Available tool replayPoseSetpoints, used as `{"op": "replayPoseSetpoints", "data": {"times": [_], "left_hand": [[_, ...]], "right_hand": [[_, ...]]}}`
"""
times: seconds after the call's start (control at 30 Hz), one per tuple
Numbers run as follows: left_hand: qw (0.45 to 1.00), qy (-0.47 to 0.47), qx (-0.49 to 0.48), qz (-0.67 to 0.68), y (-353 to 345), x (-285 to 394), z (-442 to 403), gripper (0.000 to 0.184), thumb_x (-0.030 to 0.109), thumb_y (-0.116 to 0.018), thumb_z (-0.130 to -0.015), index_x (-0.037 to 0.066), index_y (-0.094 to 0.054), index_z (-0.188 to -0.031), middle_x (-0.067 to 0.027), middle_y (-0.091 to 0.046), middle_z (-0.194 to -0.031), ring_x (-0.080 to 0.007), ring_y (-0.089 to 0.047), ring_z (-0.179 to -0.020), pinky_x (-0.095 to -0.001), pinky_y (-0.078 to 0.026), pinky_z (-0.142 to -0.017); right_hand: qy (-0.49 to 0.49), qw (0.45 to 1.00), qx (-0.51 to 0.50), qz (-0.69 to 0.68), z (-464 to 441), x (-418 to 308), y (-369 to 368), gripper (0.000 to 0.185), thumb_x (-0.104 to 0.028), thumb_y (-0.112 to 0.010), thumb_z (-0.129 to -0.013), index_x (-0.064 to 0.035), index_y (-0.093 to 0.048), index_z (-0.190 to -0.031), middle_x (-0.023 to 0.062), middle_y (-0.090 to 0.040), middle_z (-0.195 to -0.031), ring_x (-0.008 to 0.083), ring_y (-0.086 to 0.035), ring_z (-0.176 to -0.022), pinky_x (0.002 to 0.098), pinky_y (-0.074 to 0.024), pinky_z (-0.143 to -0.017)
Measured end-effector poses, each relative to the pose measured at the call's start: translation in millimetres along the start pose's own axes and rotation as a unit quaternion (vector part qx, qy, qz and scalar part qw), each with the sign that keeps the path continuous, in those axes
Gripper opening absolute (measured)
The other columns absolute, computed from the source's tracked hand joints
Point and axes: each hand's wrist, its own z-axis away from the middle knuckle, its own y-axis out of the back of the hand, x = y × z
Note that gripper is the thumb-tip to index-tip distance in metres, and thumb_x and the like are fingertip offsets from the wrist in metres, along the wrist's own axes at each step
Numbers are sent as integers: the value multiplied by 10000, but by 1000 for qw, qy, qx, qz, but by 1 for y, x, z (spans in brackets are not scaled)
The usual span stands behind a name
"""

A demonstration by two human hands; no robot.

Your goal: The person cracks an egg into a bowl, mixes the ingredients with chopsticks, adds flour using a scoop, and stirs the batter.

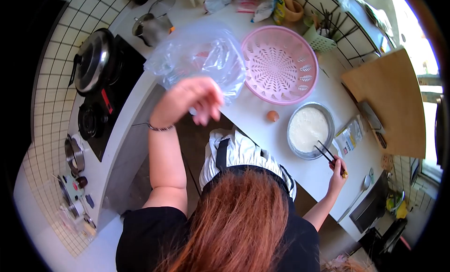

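R hand (pixel 336 172) closed round chopsticks (pixel 325 153), tips in white mix (pixel 307 125) in metal bowl (pixel 332 126) on counter (pixel 251 115). L hand (pixel 194 97) nr plastic bag (pixel 206 49), part-curled, blurred; can't tell if empty. Step: stirring, prob. Next move calls for steady bowl.

Left hand (pixel 197 99) curls loosely; right hand (pixel 337 172) grips.

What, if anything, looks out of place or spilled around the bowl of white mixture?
An apparently broken eggshell lies loose on the counter beside the bowl rather than in a dish; no spill is visible.
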Motion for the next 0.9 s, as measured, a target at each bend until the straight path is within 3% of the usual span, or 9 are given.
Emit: {"op": "replayPoseSetpoints", "data": {"times": [0.07, 0.1, 0.2, 0.33, 0.47, 0.57, 0.7, 0.8, 0.9], "left_hand": [[979, -108, 172, -1, 31, 2, -1, 396, 306, -336, -960, 23, -514, -747, -64, -568, -642, -71, -484, -438, -166, -364, -404], [968, -101, 225, -45, 50, 1, -2, 360, 282, -358, -953, 23, -540, -784, -61, -577, -689, -70, -531, -553, -176, -416, -486], [924, -52, 302, -229, 85, -19, -25, 319, 255, -386, -941, 20, -581, -850, -52, -596, -732, -93, -566, -691, -213, -462, -601], [901, -15, 239, -361, 115, -67, -71, 312, 240, -415, -921, -15, -589, -971, -62, -629, -834, -161, -583, -779, -284, -469, -712], [776, 96, 110, -613, 134, -96, -119, 314, 246, -437, -892, -9, -593, -991, -138, -640, -898, -244, -604, -822, -328, -463, -762], [900, 121, 250, -337, 123, -84, -124, 282, 237, -453, -864, 18, -607, -950, -187, -624, -891, -304, -599, -824, -350, -461, -766], [800, 92, 271, -527, 163, -86, -146, 352, 320, -459, -865, 32, -574, -1034, -201, -613, -960, -307, -592, -880, -377, -441, -790], [820, -24, 273, -502, 203, -91, -155, 375, 332, -462, -862, 31, -566, -1062, -217, -605, -983, -345, -584, -896, -399, -443, -788], [808, -16, 329, -488, 174, -62, -138, 349, 298, -471, -854, 24, -568, -1049, -234, -591, -1006, -385, -571, -891, -415, -448, -771]], "right_hand": [[1, 1000, -6, -3, -4, 1, -2, 206, -141, -511, -911, 20, -626, -968, 65, -616, -860, 123, -583, -758, 244, -505, -693], [-4, 1000, -5, 0, -4, 3, -2, 209, -142, -509, -912, 20, -623, -977, 64, -613, -852, 122, -581, -759, 245, -502, -690], [-2, 999, -17, 33, -7, 2, -4, 218, -153, -507, -913, 21, -622, -979, 65, -609, -843, 121, -578, -743, 247, -495, -686], [2, 998, -36, 42, -9, -1, -6, 219, -153, -505, -913, 20, -621, -980, 67, -612, -859, 121, -578, -748, 248, -495, -694], [17, 997, -45, 52, -7, -10, -6, 215, -150, -503, -914, 18, -620, -982, 70, -619, -886, 123, -577, -770, 253, -497, -703], [19, 997, -46, 53, -5, -12, -6, 213, -146, -500, -916, 17, -619, -983, 72, -622, -902, 123, -576, -783, 256, -499, -711], [25, 997, -42, 57, -4, -15, -10, 217, -142, -498, -917, 15, -612, -1014, 80, -620, -925, 127, -578, -792, 262, -502, -719], [23, 997, -38, 57, -1, -20, -13, 220, -135, -497, -916, 14, -605, -1036, 83, -619, -934, 130, -581, -807, 264, -503, -720], [25, 998, -37, 54, -2, -21, -17, 219, -129, -494, -916, 14, -604, -1038, 83, -619, -930, 129, -583, -805, 262, -502, -719]]}}
